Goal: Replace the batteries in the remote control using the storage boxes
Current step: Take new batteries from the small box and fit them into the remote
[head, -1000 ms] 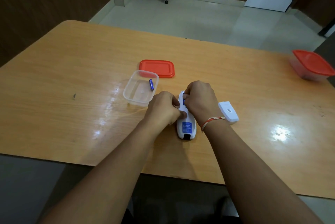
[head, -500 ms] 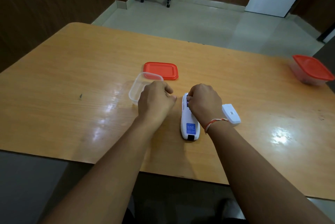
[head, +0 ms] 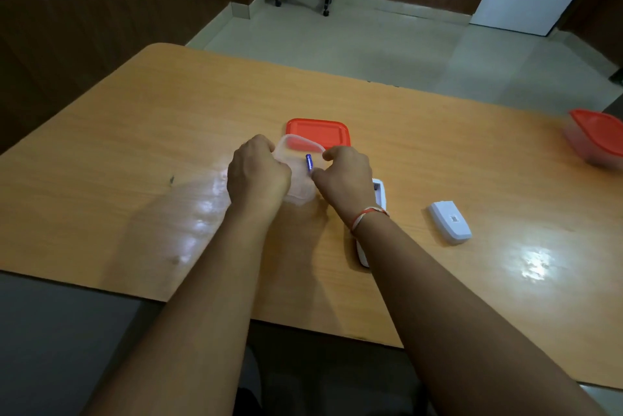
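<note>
head view. left hand (head: 258, 173): curled round the near left wall of the clear box (head: 298, 191), gripping it. right hand (head: 347, 176): fingers bent at the box's right rim, thumb tip just beside the battery (head: 308, 163); whether it pinches anything, cannot tell. battery: blue, inside the box, long axis running away from the person, slightly tilted. judged light, stiff, smooth, prone to roll; best pinched mid-barrel. red lid (head: 318, 132): flat on tabletop (head: 135, 146) behind the box. remote (head: 377, 195): white, mostly under right wrist, lengthwise toward the person. battery cover (head: 449, 222): right, apart. second lidded box (head: 598, 139): far right edge.
</note>
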